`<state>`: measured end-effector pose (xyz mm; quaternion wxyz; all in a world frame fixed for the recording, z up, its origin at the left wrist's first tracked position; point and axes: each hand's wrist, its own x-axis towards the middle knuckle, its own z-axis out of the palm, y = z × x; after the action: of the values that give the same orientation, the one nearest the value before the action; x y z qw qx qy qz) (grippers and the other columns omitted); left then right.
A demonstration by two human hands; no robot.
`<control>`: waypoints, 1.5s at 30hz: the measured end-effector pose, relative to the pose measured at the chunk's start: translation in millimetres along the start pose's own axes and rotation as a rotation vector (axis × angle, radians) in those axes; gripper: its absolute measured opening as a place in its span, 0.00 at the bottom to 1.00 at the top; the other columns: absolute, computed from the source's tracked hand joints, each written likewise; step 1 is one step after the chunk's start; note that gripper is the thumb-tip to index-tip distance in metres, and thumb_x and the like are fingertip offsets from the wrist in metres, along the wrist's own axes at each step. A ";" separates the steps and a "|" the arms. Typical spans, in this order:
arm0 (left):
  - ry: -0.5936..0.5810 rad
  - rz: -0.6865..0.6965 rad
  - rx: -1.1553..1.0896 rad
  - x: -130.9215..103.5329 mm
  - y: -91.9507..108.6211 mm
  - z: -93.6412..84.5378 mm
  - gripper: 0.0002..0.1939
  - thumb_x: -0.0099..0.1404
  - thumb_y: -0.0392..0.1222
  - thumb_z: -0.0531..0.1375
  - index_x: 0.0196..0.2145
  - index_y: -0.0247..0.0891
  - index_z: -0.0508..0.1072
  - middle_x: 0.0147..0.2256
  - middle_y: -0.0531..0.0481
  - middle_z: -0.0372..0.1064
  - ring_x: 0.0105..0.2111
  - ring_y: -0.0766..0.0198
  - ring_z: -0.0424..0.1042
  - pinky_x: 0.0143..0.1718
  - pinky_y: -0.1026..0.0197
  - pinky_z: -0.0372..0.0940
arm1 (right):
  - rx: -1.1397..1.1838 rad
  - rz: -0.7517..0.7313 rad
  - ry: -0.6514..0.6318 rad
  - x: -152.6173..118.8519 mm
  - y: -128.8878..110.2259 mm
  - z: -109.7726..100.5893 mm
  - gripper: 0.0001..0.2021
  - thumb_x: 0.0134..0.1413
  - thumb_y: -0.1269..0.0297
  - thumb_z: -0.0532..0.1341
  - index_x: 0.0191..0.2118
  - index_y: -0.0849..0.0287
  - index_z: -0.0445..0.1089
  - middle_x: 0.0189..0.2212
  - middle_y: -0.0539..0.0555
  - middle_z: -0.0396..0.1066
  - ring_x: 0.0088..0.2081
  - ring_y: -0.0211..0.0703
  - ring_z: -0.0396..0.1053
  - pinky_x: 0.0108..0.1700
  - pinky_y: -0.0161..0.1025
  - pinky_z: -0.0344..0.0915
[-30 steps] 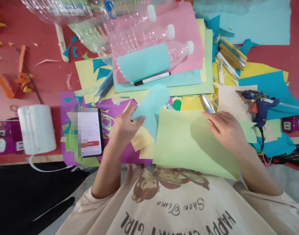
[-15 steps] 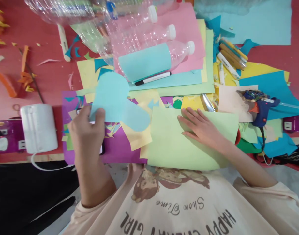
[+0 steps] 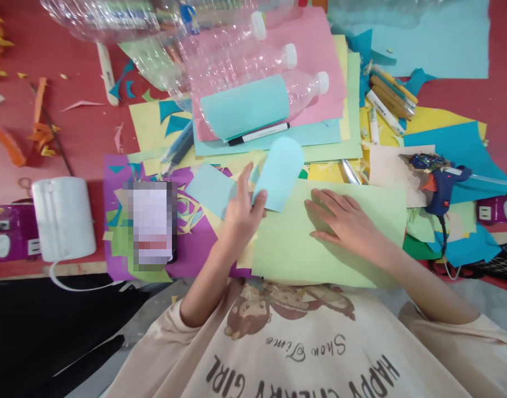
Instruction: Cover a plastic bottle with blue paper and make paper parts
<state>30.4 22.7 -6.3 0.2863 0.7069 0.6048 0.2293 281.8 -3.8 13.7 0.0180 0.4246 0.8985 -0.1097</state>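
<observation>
Pinching a light-blue paper piece (image 3: 284, 168) by its side edge, the left hand (image 3: 242, 218) has its thumb and fingers clamped together near the squared end; the rounded end points up and away from the person. Just left of those fingers shows more light-blue paper (image 3: 212, 188); whether it joins the pinched piece behind the hand cannot be told. The right hand (image 3: 342, 221) lies flat, palm down, its fingers slightly apart on a pale-green sheet (image 3: 294, 251), just right of the held piece.

The blue piece should be very light and fairly stiff for paper, though a hard squeeze or bend would likely crease it. It seems best held lightly by a straight edge, leaving the curved end free. The green sheet, being thin, would probably slide easily without a palm on it.

Below the fingers, the person's shirt (image 3: 373, 331) reads, upside down, "Show Time" and "HAPPY ... GIRL", with a middle word cut by the frame that looks like "CHERRY". Beyond the left fingers, a white pen (image 3: 266, 133) carries print too small to read. Past the right fingers, a white marker (image 3: 385, 111) bears dark lettering, also illegible. Well left of the left fingers, the phone (image 3: 151, 221) has a blurred screen.
</observation>
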 end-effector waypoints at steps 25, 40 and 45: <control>-0.161 0.519 0.476 5.0 9.6 32.9 0.24 0.71 0.45 0.49 0.62 0.37 0.63 0.62 0.34 0.60 0.62 0.47 0.61 0.58 0.46 0.59 | 0.050 -0.225 0.030 152.7 12.4 -42.1 0.16 0.65 0.76 0.48 0.54 0.69 0.65 0.58 0.61 0.65 0.57 0.51 0.62 0.57 0.47 0.60; -0.084 0.579 0.532 6.2 9.1 32.9 0.22 0.71 0.46 0.49 0.57 0.37 0.69 0.54 0.35 0.68 0.56 0.48 0.67 0.54 0.49 0.63 | -0.003 -0.118 0.174 182.6 -8.5 -25.3 0.18 0.66 0.75 0.41 0.57 0.61 0.57 0.48 0.58 0.69 0.49 0.47 0.66 0.51 0.47 0.61; -0.138 0.555 0.544 4.4 10.0 31.7 0.25 0.72 0.47 0.47 0.63 0.37 0.61 0.63 0.34 0.57 0.62 0.50 0.59 0.58 0.50 0.58 | -0.033 0.190 0.168 152.7 16.5 -34.6 0.16 0.69 0.66 0.42 0.51 0.65 0.63 0.46 0.62 0.69 0.49 0.52 0.68 0.40 0.42 0.63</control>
<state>59.6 22.0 -22.7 0.0557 0.9074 0.4086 0.0812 199.0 129.6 25.3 -0.0400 0.5151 0.8543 -0.0565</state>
